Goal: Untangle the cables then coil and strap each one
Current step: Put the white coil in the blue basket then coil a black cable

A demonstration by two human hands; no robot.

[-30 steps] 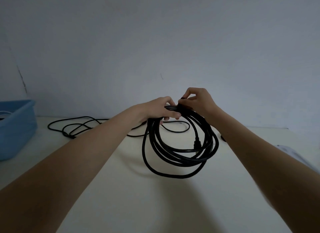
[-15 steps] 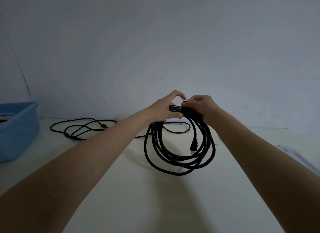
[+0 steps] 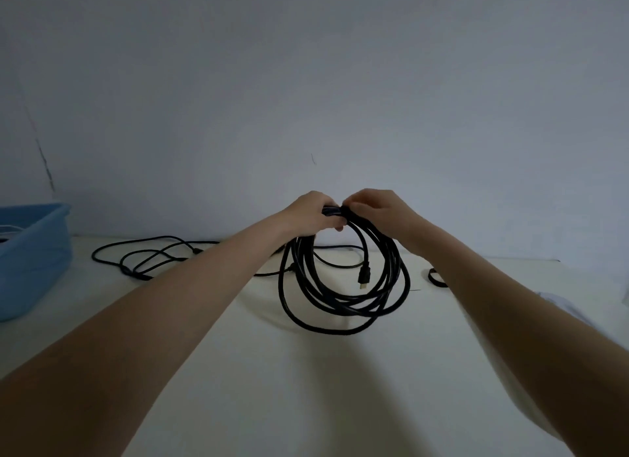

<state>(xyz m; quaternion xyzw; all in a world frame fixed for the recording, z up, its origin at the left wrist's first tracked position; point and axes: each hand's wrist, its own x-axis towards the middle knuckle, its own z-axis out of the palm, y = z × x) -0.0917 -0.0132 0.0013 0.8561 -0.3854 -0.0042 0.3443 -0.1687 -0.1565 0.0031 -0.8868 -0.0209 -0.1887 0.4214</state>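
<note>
The left hand (image 3: 311, 213) is gripping the top of the coiled black cable (image 3: 343, 296). The right hand (image 3: 377, 209) is pinching a strap there, its grip closed, while the coil is hanging to the tabletop (image 3: 306, 388).

The near bench (image 3: 306, 388) lies open between the forearms. Farther back the hanging coil (image 3: 343, 296) blocks the middle — a loose cable (image 3: 143, 259) sprawls to its left, the blue bin (image 3: 30, 259) walls the left edge.

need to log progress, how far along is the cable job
Done: one cable is wound into a coil. In hand: left hand grips its top while right hand works there, seemingly strapping it. Left: a second cable lies loose by the blue bin.
</note>
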